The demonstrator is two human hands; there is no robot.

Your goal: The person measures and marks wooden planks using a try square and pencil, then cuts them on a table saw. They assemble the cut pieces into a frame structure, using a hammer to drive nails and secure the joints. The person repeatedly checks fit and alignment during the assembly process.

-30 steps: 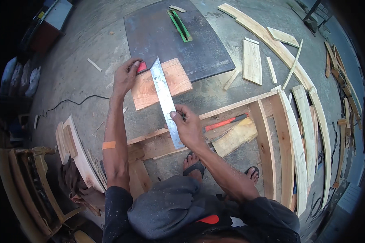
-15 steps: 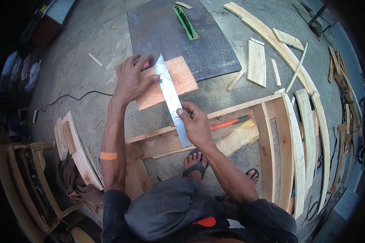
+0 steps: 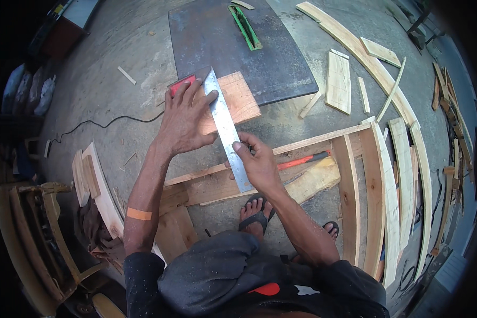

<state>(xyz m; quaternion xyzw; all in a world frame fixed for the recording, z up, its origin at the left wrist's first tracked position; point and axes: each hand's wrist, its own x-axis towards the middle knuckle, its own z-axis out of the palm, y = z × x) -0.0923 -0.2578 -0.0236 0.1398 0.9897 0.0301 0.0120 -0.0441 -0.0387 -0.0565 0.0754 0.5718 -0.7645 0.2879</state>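
A steel try square (image 3: 225, 119) lies slantwise across a short reddish wooden block (image 3: 238, 95), its ruled blade reaching toward me past the block's near edge. At the far end is a dark stock with a red part (image 3: 182, 84). My left hand (image 3: 185, 116) is spread over the block's left side, fingers bent over the stock, one fingertip at the blade's edge and the thumb low by the block's near edge. My right hand (image 3: 257, 161) pinches the blade's near part, thumb on top and fingers partly hidden beneath.
Beyond the block is a dark flat tabletop (image 3: 217, 37) with a green-framed slot (image 3: 245, 27). A wooden frame (image 3: 350, 191) lies around my feet, a red-and-black tool (image 3: 305, 160) inside it. Curved planks (image 3: 365, 47) lie right, a wooden chair (image 3: 37, 238) left, a cable (image 3: 111, 121) on the floor.
My left hand has shifted right and nearer me, its thumb leaving the blade for the block's near edge. More of the red part shows. My right hand keeps its pinch on the blade.
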